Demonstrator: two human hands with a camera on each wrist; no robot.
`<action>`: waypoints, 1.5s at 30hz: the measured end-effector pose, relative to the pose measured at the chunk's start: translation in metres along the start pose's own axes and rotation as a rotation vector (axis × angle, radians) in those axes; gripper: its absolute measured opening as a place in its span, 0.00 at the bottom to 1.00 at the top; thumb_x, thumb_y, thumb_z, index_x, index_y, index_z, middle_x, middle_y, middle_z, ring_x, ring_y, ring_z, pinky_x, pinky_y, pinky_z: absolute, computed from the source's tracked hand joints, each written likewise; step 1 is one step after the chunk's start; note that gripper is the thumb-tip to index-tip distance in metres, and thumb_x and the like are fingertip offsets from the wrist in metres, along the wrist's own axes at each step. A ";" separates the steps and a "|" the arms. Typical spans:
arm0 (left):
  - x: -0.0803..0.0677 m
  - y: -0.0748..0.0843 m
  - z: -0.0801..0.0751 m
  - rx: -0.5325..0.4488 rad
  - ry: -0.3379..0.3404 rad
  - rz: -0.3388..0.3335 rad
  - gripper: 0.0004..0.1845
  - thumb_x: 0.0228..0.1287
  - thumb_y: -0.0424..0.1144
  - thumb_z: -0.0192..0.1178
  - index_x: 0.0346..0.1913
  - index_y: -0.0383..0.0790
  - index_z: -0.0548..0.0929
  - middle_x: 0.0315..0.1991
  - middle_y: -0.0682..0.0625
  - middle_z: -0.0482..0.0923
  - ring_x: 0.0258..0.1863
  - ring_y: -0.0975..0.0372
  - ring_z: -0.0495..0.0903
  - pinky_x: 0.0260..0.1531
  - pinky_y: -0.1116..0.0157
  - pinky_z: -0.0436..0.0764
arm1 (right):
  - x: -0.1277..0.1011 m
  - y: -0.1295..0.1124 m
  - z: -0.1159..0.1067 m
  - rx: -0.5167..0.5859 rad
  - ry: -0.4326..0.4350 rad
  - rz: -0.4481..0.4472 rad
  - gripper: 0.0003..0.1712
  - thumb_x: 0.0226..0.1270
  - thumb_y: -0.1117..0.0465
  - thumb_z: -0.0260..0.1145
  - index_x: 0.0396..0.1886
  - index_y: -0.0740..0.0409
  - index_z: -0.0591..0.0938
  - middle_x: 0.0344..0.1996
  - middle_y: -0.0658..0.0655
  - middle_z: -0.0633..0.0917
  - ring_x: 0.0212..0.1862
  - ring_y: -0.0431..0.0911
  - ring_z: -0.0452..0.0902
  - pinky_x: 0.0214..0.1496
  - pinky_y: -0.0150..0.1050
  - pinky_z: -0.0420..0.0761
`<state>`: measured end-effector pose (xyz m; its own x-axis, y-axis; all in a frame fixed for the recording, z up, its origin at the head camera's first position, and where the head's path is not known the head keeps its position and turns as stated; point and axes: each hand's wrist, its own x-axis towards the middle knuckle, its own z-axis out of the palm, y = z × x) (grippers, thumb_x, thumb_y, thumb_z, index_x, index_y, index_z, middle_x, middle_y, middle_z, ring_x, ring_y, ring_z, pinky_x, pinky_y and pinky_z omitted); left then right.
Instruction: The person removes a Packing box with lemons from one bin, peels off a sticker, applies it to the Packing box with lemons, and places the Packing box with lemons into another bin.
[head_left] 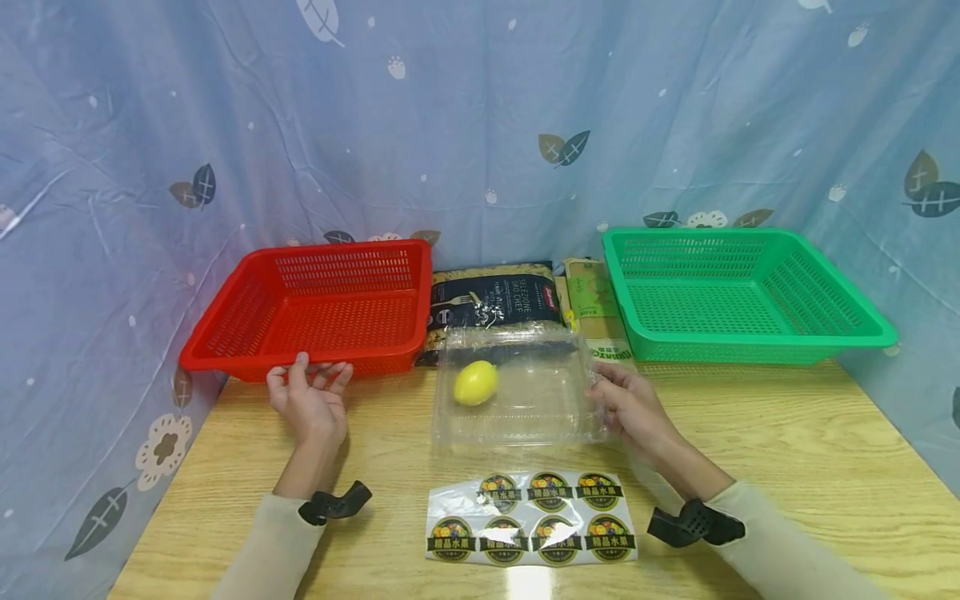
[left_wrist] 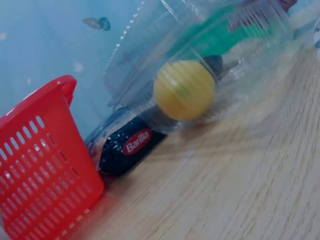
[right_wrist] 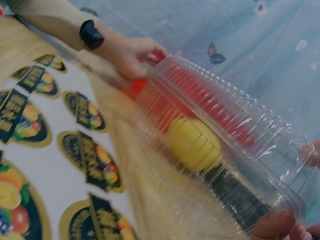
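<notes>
My right hand [head_left: 630,404] grips the right edge of a clear plastic container [head_left: 540,400]; in the right wrist view its fingertips [right_wrist: 275,225] are on that edge. Inside the container's left part is one yellow lemon [head_left: 476,383], seen through the plastic in both wrist views. My left hand [head_left: 311,404], fingers bent, holds the front rim of a red plastic basket [head_left: 300,364]. Nothing shows inside that basket. A sheet of round fruit stickers [head_left: 531,518] lies on the table in front of the container.
A green plastic basket [head_left: 757,342] stands at the back right. Between the baskets lie a dark pasta bag [head_left: 495,300] and a green and tan packet [head_left: 596,308]. Behind everything hangs a blue patterned curtain [head_left: 480,125]. The wooden table [head_left: 750,433] spreads beneath.
</notes>
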<state>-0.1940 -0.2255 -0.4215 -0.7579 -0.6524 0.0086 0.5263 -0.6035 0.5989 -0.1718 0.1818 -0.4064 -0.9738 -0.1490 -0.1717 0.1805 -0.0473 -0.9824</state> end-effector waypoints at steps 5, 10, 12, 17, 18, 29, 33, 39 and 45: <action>-0.003 0.001 0.000 -0.017 0.004 -0.070 0.13 0.74 0.38 0.60 0.40 0.39 0.65 0.25 0.42 0.76 0.17 0.54 0.80 0.21 0.60 0.86 | -0.002 0.006 0.004 0.025 0.021 -0.004 0.34 0.68 0.68 0.57 0.72 0.73 0.62 0.45 0.56 0.75 0.25 0.36 0.67 0.22 0.27 0.69; -0.008 0.003 -0.003 0.017 -0.037 -0.136 0.12 0.76 0.40 0.57 0.39 0.40 0.66 0.23 0.42 0.78 0.15 0.54 0.79 0.18 0.61 0.84 | -0.006 0.005 0.005 -0.001 0.046 -0.015 0.36 0.71 0.65 0.60 0.74 0.68 0.59 0.37 0.51 0.72 0.21 0.36 0.62 0.20 0.29 0.66; -0.011 0.004 -0.004 0.050 -0.062 -0.157 0.12 0.77 0.41 0.56 0.38 0.40 0.66 0.23 0.43 0.79 0.15 0.54 0.78 0.18 0.62 0.83 | -0.008 0.004 0.004 -0.049 0.054 -0.025 0.38 0.72 0.63 0.61 0.76 0.66 0.56 0.38 0.51 0.71 0.21 0.36 0.61 0.21 0.30 0.65; -0.021 0.007 -0.010 0.142 -0.141 -0.192 0.09 0.79 0.38 0.52 0.38 0.39 0.68 0.22 0.44 0.79 0.15 0.55 0.75 0.17 0.64 0.78 | -0.013 -0.001 0.003 -0.232 0.087 -0.054 0.43 0.75 0.55 0.61 0.79 0.60 0.49 0.44 0.55 0.69 0.25 0.39 0.64 0.22 0.34 0.68; -0.023 0.007 -0.011 0.165 -0.166 -0.198 0.08 0.79 0.37 0.51 0.38 0.39 0.69 0.22 0.44 0.79 0.15 0.55 0.75 0.16 0.64 0.78 | -0.014 -0.003 0.002 -0.274 0.101 -0.062 0.44 0.76 0.53 0.61 0.80 0.59 0.49 0.47 0.56 0.68 0.27 0.40 0.65 0.22 0.35 0.70; -0.057 0.016 0.001 0.670 -0.610 -0.149 0.08 0.77 0.32 0.52 0.38 0.30 0.72 0.24 0.46 0.79 0.16 0.59 0.78 0.18 0.62 0.82 | -0.032 -0.006 0.007 -0.515 0.284 -0.387 0.34 0.72 0.59 0.66 0.73 0.57 0.66 0.49 0.60 0.72 0.27 0.41 0.64 0.23 0.35 0.68; -0.068 0.020 0.005 0.765 -0.815 -0.057 0.08 0.76 0.30 0.54 0.38 0.26 0.72 0.25 0.44 0.79 0.16 0.55 0.78 0.16 0.62 0.81 | -0.038 -0.008 0.013 -0.477 0.281 -0.539 0.29 0.68 0.68 0.66 0.68 0.60 0.72 0.44 0.59 0.72 0.22 0.39 0.62 0.19 0.35 0.65; -0.079 0.024 0.008 0.865 -1.083 0.008 0.02 0.71 0.25 0.57 0.40 0.30 0.75 0.27 0.39 0.78 0.19 0.54 0.78 0.17 0.61 0.80 | -0.048 -0.008 0.022 -0.416 0.195 -0.680 0.27 0.61 0.76 0.67 0.60 0.58 0.79 0.40 0.55 0.73 0.20 0.39 0.64 0.17 0.33 0.66; -0.095 0.028 0.015 0.980 -1.193 0.005 0.05 0.67 0.29 0.64 0.39 0.41 0.78 0.31 0.44 0.81 0.25 0.59 0.81 0.22 0.63 0.82 | -0.055 -0.003 0.030 -0.450 0.034 -0.824 0.26 0.57 0.79 0.68 0.55 0.58 0.82 0.37 0.53 0.77 0.22 0.38 0.71 0.17 0.30 0.71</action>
<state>-0.1134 -0.1735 -0.3933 -0.8656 0.3681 0.3395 0.4403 0.2364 0.8662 -0.1146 0.1607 -0.3917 -0.7757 -0.2091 0.5954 -0.6310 0.2627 -0.7299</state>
